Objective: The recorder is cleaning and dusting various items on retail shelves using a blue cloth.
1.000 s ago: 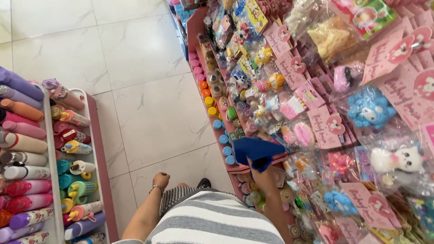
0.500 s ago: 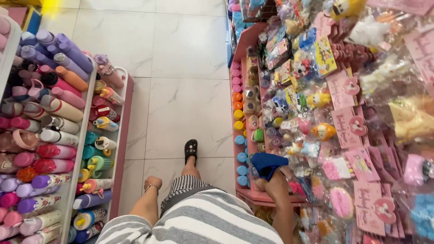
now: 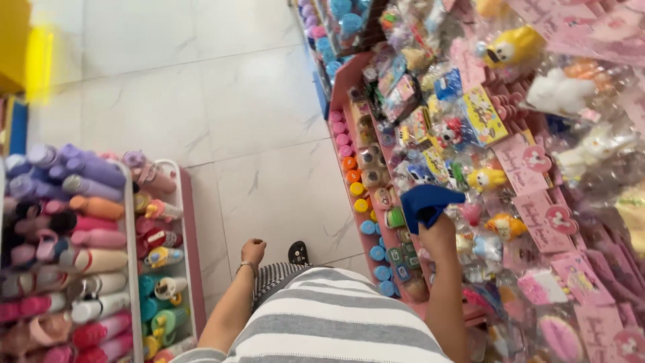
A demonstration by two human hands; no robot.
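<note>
My right hand (image 3: 437,235) grips a blue cloth (image 3: 425,202) and holds it against small toys on the pink display shelf (image 3: 346,77) to my right. Just left of the cloth stand rows of small round coloured pots (image 3: 359,188). My left hand (image 3: 253,251) hangs at my side with its fingers curled, holding nothing, a bracelet on its wrist. Below it are my striped shirt and one black sandal (image 3: 298,253).
A white rack (image 3: 131,269) of coloured water bottles fills the left side. Bagged plush toys and pink cards (image 3: 531,161) hang along the right. A tiled floor aisle (image 3: 222,114) runs between the two displays.
My right hand has moved the blue cloth up and further along the shelf. The view has shifted forward down the aisle, and my left hand stays at my side.
</note>
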